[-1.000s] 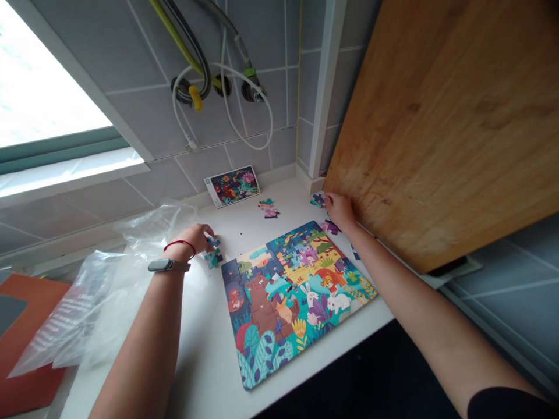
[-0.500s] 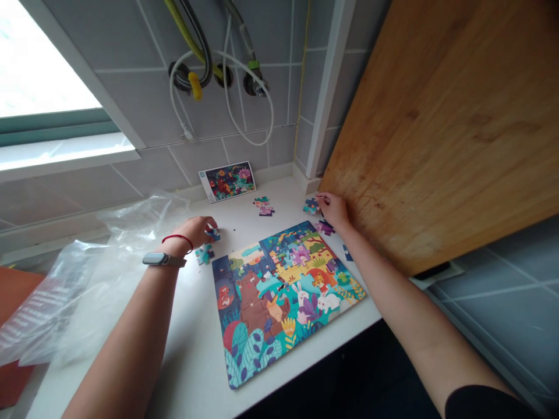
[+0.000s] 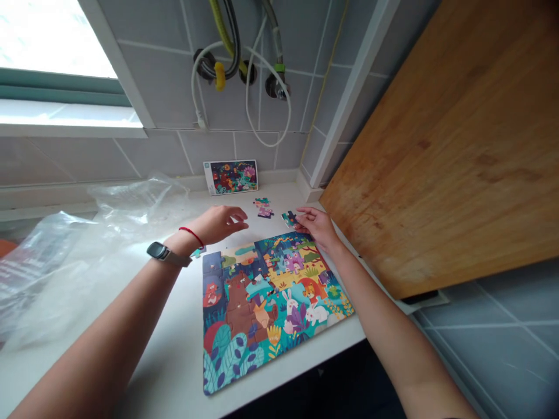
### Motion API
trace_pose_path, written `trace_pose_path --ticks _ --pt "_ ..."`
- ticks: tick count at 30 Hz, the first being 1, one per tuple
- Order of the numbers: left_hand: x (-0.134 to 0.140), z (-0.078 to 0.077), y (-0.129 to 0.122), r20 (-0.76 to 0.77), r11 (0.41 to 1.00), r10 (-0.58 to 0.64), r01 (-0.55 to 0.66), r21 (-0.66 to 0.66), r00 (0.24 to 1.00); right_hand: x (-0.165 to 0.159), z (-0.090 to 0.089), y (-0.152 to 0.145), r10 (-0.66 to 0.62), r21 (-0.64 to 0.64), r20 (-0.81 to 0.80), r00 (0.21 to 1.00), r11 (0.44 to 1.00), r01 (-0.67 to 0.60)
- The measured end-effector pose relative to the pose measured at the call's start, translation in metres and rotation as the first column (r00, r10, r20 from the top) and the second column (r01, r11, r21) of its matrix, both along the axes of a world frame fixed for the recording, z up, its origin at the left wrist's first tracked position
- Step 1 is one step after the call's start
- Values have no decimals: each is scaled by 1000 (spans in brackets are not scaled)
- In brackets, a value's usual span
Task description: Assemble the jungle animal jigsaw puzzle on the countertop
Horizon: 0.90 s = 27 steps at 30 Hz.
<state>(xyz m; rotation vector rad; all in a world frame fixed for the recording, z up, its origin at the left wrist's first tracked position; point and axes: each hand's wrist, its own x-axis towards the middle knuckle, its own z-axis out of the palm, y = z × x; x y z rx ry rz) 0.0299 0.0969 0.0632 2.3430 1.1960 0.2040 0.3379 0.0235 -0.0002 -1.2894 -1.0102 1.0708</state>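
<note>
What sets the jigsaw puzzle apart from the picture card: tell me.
The jigsaw puzzle lies flat on the counter; the picture card stands propped up at the wall. The jigsaw puzzle is larger than the picture card. The jigsaw puzzle shows interlocking seams; the picture card shows none. Both carry multicoloured printed artwork.

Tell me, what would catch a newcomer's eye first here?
A colourful jigsaw catches the eye first, lying on the white counter low in the middle of the view. A large wooden panel looms at upper right. Near the jigsaw's far edge, the right hand holds a small puzzle section.
</note>
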Motion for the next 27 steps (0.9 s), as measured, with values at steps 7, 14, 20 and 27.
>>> trace_pose_path --ticks 7,14,20,27 --pt "38 -1 -36 168 989 -126 138 -59 978 -31 8 -18 196 -21 -16 980 980 -196" --pt "47 -12 -39 152 976 -158 178 -124 976 -31 8 -22 344 9 127 931 938 -348" --pt "42 0 -37 151 978 -129 151 -142 980 -29 3 -20 320 31 300 899 938 -344" --pt "20 -2 -21 -39 944 -166 148 -295 985 -31 4 -21 266 25 397 879 954 -300"
